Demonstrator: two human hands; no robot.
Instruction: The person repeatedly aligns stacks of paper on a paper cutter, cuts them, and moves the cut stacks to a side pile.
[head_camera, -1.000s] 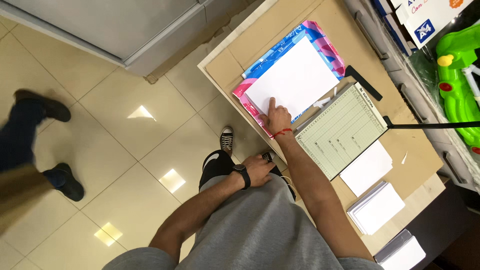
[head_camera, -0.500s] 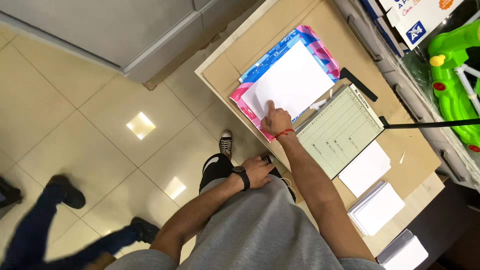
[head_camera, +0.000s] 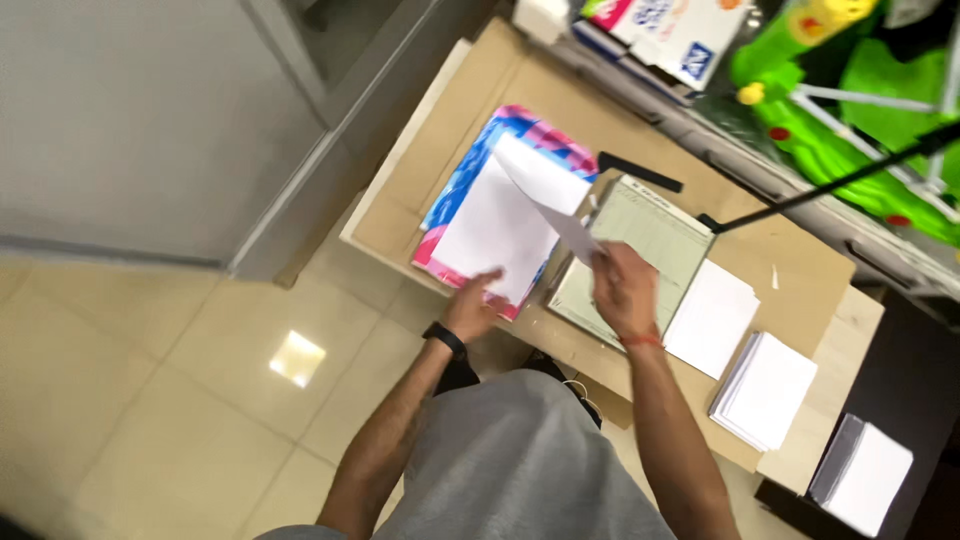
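Centrally in the frame, a white sheet of paper (head_camera: 500, 225) is lying on a pink-and-blue patterned folder (head_camera: 478, 170), itself resting on the tan worktop (head_camera: 420, 190). The sheet's upper right corner is lifting off and curling over toward the right, where it is tapering to a point at the right hand (head_camera: 625, 290). That hand, with a red band at the wrist, is sitting just right of centre; its fingers are pinching the lifted edge of the paper, though the exact grip is hidden behind the back of the hand. The left hand (head_camera: 475, 308), with a black watch at the wrist, is pressing flat with fingers spread on the lower edge of the sheet, near the folder's bottom corner; it is grasping nothing.

Just beside the folder, to the right, a pale green ruled ledger pad (head_camera: 655, 235) is lying partly under the right hand. A black bar-shaped object (head_camera: 640, 172) is lying above it. Further right, a loose white sheet (head_camera: 712, 318) is touching the pad's edge, and a stack of white sheets (head_camera: 765, 390) is sitting at lower right. Another white stack (head_camera: 865, 485) is lying on a darker surface at the far lower right. A green plastic toy (head_camera: 860, 90) is standing at upper right.
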